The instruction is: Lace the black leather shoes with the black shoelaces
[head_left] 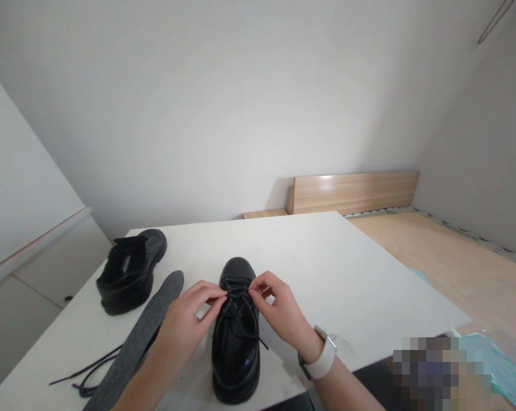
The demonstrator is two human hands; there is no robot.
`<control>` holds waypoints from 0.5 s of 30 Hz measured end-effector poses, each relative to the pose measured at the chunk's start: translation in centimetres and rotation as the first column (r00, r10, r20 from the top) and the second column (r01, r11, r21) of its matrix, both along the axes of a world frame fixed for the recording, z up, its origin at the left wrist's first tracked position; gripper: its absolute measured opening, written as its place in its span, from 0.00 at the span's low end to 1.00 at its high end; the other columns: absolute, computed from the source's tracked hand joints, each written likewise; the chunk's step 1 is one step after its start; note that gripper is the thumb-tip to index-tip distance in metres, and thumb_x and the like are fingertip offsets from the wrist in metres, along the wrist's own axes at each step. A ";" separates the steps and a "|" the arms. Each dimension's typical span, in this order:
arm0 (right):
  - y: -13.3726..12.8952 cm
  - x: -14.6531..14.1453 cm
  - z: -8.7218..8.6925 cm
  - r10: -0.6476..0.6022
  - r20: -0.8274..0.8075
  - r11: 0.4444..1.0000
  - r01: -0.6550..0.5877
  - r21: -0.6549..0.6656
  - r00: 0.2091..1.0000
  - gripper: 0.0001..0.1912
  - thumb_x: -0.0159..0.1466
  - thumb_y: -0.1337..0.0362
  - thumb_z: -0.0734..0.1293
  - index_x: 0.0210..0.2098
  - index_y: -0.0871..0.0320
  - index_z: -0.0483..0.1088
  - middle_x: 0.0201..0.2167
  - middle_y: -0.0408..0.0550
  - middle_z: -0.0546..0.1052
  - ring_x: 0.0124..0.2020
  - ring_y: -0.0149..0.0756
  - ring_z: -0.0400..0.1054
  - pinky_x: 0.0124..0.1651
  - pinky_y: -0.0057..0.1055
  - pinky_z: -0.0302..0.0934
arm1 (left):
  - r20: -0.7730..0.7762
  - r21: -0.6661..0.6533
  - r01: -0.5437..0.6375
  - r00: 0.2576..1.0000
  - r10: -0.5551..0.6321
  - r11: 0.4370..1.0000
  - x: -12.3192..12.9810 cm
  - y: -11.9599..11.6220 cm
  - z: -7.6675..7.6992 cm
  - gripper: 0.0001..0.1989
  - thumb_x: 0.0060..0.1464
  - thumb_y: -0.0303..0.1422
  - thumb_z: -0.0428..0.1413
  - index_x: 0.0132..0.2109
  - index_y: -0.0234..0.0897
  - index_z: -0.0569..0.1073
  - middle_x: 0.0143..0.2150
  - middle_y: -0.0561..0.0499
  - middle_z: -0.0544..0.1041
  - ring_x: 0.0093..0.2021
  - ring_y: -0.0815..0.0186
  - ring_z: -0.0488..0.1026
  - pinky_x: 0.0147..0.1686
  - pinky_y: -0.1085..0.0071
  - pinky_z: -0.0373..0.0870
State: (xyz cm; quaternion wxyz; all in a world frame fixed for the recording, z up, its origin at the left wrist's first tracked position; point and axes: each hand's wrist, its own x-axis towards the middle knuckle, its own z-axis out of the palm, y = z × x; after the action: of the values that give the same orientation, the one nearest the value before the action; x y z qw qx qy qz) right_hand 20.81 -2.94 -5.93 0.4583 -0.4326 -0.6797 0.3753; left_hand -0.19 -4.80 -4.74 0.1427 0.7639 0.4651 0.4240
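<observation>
A black lace-up shoe (236, 365) stands on the white table, toe pointing away from me. Its black shoelace (240, 303) runs through the eyelets, with a loose end hanging over the right side of the opening. My left hand (193, 311) is at the shoe's left eyelets, thumb and fingertips pinched on the lace. On the opposite side my right hand (279, 305), with a watch on its wrist, pinches the lace at the right eyelets. A grey insole (142, 328) lies partly under my left forearm.
A second black shoe (129, 274), its tongue pulled up and no lace visible in it, rests at the table's (309, 251) far left. A loose black lace (89, 371) lies by the insole. Beyond the right edge is a bed base with a wooden headboard (352, 193).
</observation>
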 end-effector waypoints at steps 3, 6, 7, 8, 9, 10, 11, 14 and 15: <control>0.0 -0.4 0.0 -0.012 0.058 0.999 0.009 0.050 0.998 0.03 0.63 0.71 0.62 0.34 0.58 0.66 0.31 0.44 0.71 0.32 0.34 0.65 0.37 0.32 0.61 | -0.083 0.047 -0.065 0.994 0.068 0.997 0.7 -0.2 0.2 0.07 0.60 0.32 0.52 0.36 0.39 0.74 0.35 0.50 0.78 0.36 0.62 0.76 0.37 0.67 0.73; 0.1 -0.7 -0.1 -0.025 0.115 0.996 0.015 0.086 0.993 0.03 0.64 0.71 0.60 0.35 0.57 0.63 0.31 0.44 0.69 0.32 0.34 0.63 0.36 0.32 0.59 | -0.085 0.033 -0.105 0.991 0.107 0.994 1.3 -0.2 0.3 0.06 0.59 0.33 0.51 0.37 0.39 0.72 0.34 0.50 0.76 0.36 0.61 0.76 0.38 0.65 0.71; 0.1 -0.8 -0.1 -0.021 0.127 0.996 0.009 0.089 0.992 0.03 0.64 0.71 0.60 0.36 0.57 0.62 0.31 0.44 0.68 0.32 0.34 0.62 0.36 0.32 0.58 | -0.059 0.002 -0.101 0.993 0.101 0.995 1.5 -0.2 0.4 0.06 0.59 0.33 0.51 0.37 0.39 0.71 0.34 0.50 0.76 0.36 0.61 0.75 0.38 0.66 0.72; 0.2 -0.9 -0.1 -0.014 0.133 0.996 0.002 0.088 0.991 0.03 0.65 0.71 0.60 0.36 0.57 0.62 0.31 0.43 0.68 0.32 0.34 0.62 0.36 0.32 0.58 | -0.023 -0.039 -0.092 0.996 0.091 0.995 1.5 -0.3 0.5 0.06 0.60 0.34 0.51 0.38 0.40 0.71 0.34 0.51 0.76 0.36 0.62 0.75 0.38 0.67 0.72; 0.2 -0.9 0.0 -0.006 0.132 0.996 -0.005 0.084 0.991 0.03 0.65 0.71 0.60 0.36 0.57 0.62 0.31 0.43 0.68 0.32 0.34 0.62 0.35 0.32 0.58 | 0.024 -0.088 -0.078 0.996 0.080 0.993 1.6 -0.3 0.7 0.06 0.60 0.34 0.51 0.38 0.40 0.71 0.34 0.51 0.75 0.36 0.62 0.75 0.39 0.67 0.72; 0.3 -0.8 0.1 0.002 0.125 0.997 -0.012 0.078 0.992 0.03 0.66 0.70 0.60 0.37 0.57 0.63 0.32 0.44 0.69 0.32 0.34 0.62 0.36 0.31 0.58 | 0.080 -0.140 -0.060 0.994 0.071 0.988 1.5 -0.4 0.9 0.06 0.60 0.35 0.51 0.39 0.40 0.71 0.34 0.51 0.75 0.37 0.63 0.75 0.39 0.68 0.72; 0.3 -0.8 0.2 0.011 0.115 0.997 -0.020 0.075 0.993 0.03 0.66 0.70 0.61 0.38 0.57 0.63 0.33 0.44 0.69 0.32 0.34 0.63 0.36 0.31 0.58 | 0.144 -0.192 -0.035 0.988 0.064 0.981 1.5 -0.5 1.2 0.06 0.60 0.36 0.52 0.41 0.40 0.71 0.35 0.51 0.75 0.38 0.63 0.75 0.39 0.69 0.73; 0.5 -0.4 0.5 0.036 0.113 0.996 -0.045 0.078 0.993 0.02 0.66 0.69 0.64 0.37 0.57 0.66 0.34 0.45 0.70 0.35 0.34 0.64 0.38 0.31 0.59 | 0.347 -0.308 0.081 0.937 0.032 0.948 1.2 -0.9 1.7 0.09 0.59 0.37 0.56 0.44 0.40 0.71 0.36 0.52 0.76 0.38 0.64 0.76 0.40 0.71 0.74; 0.5 -0.3 0.6 0.042 0.123 0.995 -0.052 0.080 0.991 0.02 0.65 0.69 0.64 0.36 0.57 0.67 0.34 0.45 0.70 0.35 0.34 0.64 0.38 0.31 0.59 | 0.402 -0.331 0.126 0.916 0.019 0.935 1.1 -1.0 1.7 0.09 0.59 0.38 0.56 0.44 0.40 0.71 0.35 0.53 0.75 0.36 0.65 0.76 0.38 0.72 0.74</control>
State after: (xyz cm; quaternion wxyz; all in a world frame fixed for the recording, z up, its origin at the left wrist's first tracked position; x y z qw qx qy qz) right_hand 20.52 -2.45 -5.31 0.4246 -0.4191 -0.7313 0.3306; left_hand 0.90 -5.79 -3.00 0.3795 0.6366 0.4725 0.4769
